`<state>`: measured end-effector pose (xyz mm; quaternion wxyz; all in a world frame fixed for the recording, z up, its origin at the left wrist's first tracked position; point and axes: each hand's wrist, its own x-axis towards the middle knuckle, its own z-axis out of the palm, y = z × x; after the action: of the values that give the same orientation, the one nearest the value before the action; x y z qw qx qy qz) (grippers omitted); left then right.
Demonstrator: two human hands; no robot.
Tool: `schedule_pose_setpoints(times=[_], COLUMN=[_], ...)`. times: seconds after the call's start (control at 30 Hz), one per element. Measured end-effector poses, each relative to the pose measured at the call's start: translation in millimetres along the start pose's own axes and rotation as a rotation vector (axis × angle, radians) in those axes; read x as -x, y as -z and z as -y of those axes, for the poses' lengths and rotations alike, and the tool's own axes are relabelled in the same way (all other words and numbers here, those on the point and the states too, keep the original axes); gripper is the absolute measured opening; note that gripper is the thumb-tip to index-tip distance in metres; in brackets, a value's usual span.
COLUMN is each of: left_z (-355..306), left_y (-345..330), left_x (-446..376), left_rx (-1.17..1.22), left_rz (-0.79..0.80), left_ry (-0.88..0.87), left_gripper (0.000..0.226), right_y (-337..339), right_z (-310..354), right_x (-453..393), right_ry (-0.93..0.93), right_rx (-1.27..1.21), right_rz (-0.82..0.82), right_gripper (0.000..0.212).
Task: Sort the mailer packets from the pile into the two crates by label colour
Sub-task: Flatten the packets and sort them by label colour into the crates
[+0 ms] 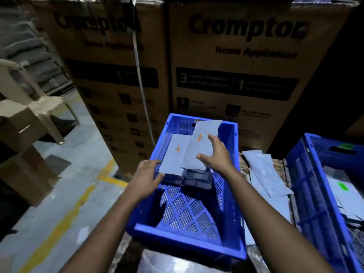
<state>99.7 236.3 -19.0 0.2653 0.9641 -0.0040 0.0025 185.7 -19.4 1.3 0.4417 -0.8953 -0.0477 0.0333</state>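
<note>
Reaching into the left blue crate (189, 236), we pinch an orange-labelled packet (173, 154) at its near corner with our left hand (146, 177), while our right hand (215, 154) hovers spread and empty over a second orange-labelled packet (201, 142) leaning beside it.

Two big cardboard cartons stand at the far side, and both carry the same brand. The right carton (246, 66) reads "Crompton" in large dark letters, the last letter blurred, with "Home Appliances" just beneath. Lower on that carton a black band (236, 83) shows a large "3" on its left half and a "1" on its right; the fine print beside each numeral is too blurred to read. The left carton (110, 62) shows "Crompton" again, smeared and partly crossed by a hanging strap (140, 79), with "Home Appliances" beneath and a "1" in its own black band. The small icon captions lower down on both cartons are unreadable.
</note>
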Motion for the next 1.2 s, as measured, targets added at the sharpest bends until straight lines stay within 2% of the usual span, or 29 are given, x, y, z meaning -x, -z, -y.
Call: schedule_pose_setpoints(times=[0.17,0.27,0.33,0.57,0.7,0.77,0.83,0.9,0.97,1.0,1.1,1.2], left_z=[8.2,9.3,10.3,13.9,12.9,2.8,-13.9,-37.6,-64.2,-77.1,-113.7,-138.0], left_y=[-14.6,-14.4,-14.0,-18.4,-16.3,-18.1,-23.2,-36.2,-52.6,-62.0,-83.5,-92.9], left_x=[-1.1,0.1,0.9,4.4,2.5,1.9,3.7,9.2,17.4,21.7,38.1,52.2], left_rx=[0.028,0.053,0.061,0.013,0.043,0.093,0.161,0.214,0.278,0.289,0.295,0.286], left_rz=[-0.017,-0.030,-0.032,-0.069,-0.062,-0.070,-0.093,-0.073,-0.006,0.017,0.056,0.081], left_ry=[-0.026,-0.050,-0.062,-0.110,-0.112,-0.096,-0.099,-0.129,-0.148,-0.160,-0.187,-0.199], left_gripper=[0.054,0.052,0.051,0.049,0.049,0.050,0.049,0.043,0.041,0.041,0.043,0.043], right_y=[-61.8,-87.1,-95.9,-84.8,-37.7,-6.9,20.7,44.1,60.8,66.1,68.9,67.3], right_z=[7.9,3.0,-0.1,1.1,13.2,10.0,-6.4,-38.7,-85.6,-113.4,-187.0,-217.9], right_x=[-55.1,-72.9,-76.6,-67.7,-29.8,-1.1,24.5,48.8,68.4,75.9,95.7,104.1], right_ry=[-0.093,-0.186,-0.225,-0.158,0.003,0.105,0.121,0.027,-0.135,-0.250,-0.584,-0.638], right_rx=[-0.059,0.006,0.046,0.103,0.044,-0.041,-0.116,-0.143,-0.088,-0.028,0.193,0.313], right_rz=[0.088,0.094,0.070,0.062,-0.083,-0.242,-0.431,-0.594,-0.646,-0.604,-0.330,-0.252], right_gripper=[0.095,0.100,0.095,0.077,0.058,0.045,0.033,0.023,0.017,0.018,0.030,0.048])
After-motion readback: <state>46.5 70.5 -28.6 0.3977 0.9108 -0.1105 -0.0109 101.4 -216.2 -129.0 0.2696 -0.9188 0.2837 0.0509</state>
